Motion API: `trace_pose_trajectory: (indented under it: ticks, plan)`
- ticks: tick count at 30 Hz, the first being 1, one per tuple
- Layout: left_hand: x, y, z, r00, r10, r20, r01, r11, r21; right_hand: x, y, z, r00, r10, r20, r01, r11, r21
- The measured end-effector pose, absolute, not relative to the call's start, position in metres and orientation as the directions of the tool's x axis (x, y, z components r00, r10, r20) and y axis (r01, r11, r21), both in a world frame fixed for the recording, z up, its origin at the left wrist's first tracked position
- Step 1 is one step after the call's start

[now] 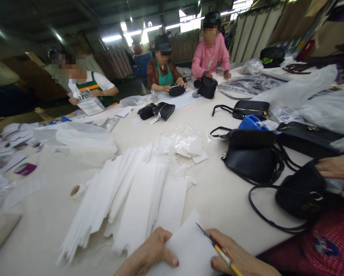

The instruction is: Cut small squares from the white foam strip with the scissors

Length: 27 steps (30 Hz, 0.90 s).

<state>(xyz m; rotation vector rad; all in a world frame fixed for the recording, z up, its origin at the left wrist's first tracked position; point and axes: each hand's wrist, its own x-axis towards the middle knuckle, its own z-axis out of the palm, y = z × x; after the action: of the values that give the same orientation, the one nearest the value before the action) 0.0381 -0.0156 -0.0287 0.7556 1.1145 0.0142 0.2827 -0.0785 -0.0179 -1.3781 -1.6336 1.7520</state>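
At the near edge of the pale worktop, the left hand pinched a flat white paper-like sheet, probably light and easily creased, best held by its sides, while the right hand gripped a slim yellow-handled pointed tool.

The person has a bare left hand and a bare right hand. At the left hand, one nail is painted in red colour. At the right hand, one nail has also red paint. Finer details are blurred.
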Motion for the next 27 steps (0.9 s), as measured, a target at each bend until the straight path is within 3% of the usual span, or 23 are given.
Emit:
trace_pose_trajectory:
  ticks: [8,16,23,27]
  plan:
    - [0.037,-0.016,-0.022,0.47,0.366,-0.803,0.335,0.768,0.546,0.281,-0.09,-0.044,-0.389,0.854,-0.345,0.38,-0.193,-0.905]
    - [0.039,-0.017,-0.026,0.465,0.34,-0.817,0.369,0.765,0.529,0.283,-0.11,-0.071,-0.376,0.881,-0.286,0.296,-0.178,-0.938]
    - [0.038,-0.017,-0.031,0.469,0.352,-0.81,0.372,0.753,0.542,0.301,-0.118,-0.057,-0.393,0.803,-0.447,0.414,-0.279,-0.866]
    - [0.044,-0.017,-0.028,0.448,0.337,-0.828,0.402,0.752,0.523,0.296,-0.105,-0.034,-0.386,0.812,-0.437,0.456,-0.245,-0.856]
